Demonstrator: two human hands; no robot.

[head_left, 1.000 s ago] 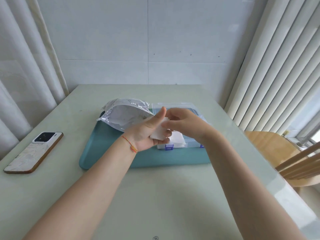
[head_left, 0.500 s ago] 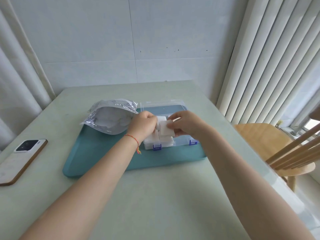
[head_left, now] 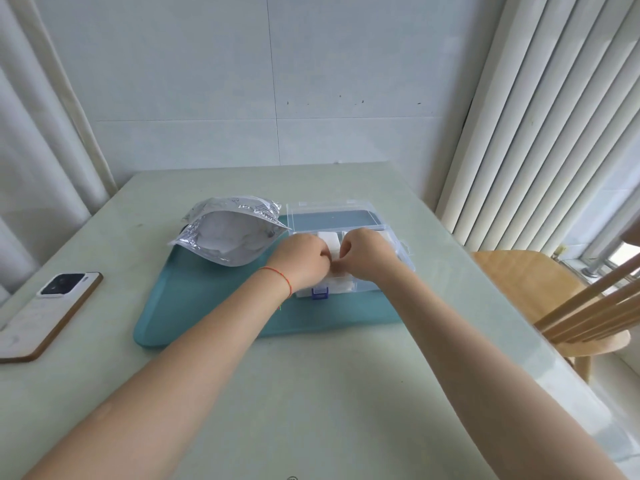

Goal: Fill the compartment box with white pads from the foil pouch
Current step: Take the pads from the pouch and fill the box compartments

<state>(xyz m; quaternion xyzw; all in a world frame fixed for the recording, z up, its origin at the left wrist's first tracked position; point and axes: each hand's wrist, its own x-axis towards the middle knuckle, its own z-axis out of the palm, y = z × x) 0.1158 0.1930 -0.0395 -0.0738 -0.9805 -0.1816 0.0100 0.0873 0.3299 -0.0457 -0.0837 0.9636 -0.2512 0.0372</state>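
Here both forearms reach forward from the bottom corners and meet over the box [head_left: 349, 258], a clear compartment case that sits on the right half of the teal tray [head_left: 194, 299] with its lid [head_left: 332, 216] standing open at the far side. The left hand [head_left: 303, 259] is knuckles-up, wrist slightly bent, a thin red cord [head_left: 278, 275] round the wrist; its fingers [head_left: 323, 252] are curled down and inward against a white pad [head_left: 331, 242] between the two hands. The right hand [head_left: 369, 256] mirrors it, back of the hand up, fingers tucked under and pressed toward the same pad. The fingertips of both hands are hidden beneath the knuckles, so whether they pinch the pad or merely push it down I cannot tell. The hands almost touch at the thumbs. More white pads fill the near compartments below the hands, just behind a blue latch [head_left: 319, 293] on the front wall, and others show in the far row beside the right hand.

The foil pouch [head_left: 232, 233] lies on the left part of the tray, mouth torn open and facing the box, white pads visible inside. On the surface [head_left: 311, 393], well apart to the left, lies a phone [head_left: 45, 313] face down. A wooden chair [head_left: 554, 299] stands at the right edge.
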